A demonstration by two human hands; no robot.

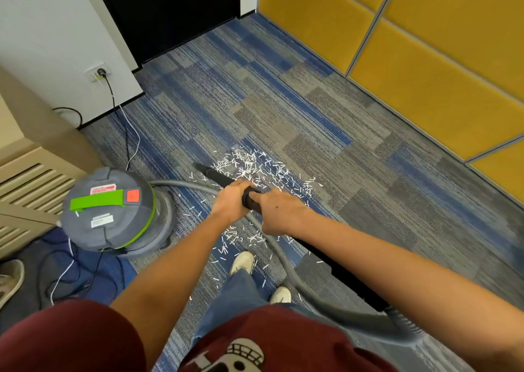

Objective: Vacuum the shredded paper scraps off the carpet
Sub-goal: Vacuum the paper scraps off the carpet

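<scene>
Blue and grey patchwork carpet (283,102) covers the floor, bordered on the right by yellow wall panels (425,60) and at the far end by a dark door (170,11). On the left stands a round grey vacuum cleaner (113,215) with a green handle and an orange button, its cord running up to a wall socket (99,72). A grey hose (184,185) leaves the cleaner, passes under the hands and loops back low on the right. Both bare arms reach forward and down, nearly straight. The left hand (231,198) is wrapped around a black tube (218,174) just ahead of its collar, knuckles up; the right hand (279,211) grips just behind the collar, thumb lying along the top. The tube slopes down to the carpet, its tip at the left edge of the paper scraps (255,164), which lie in a dense white patch ahead of the hands, with a thinner scatter near two pale shoes (242,262).
</scene>
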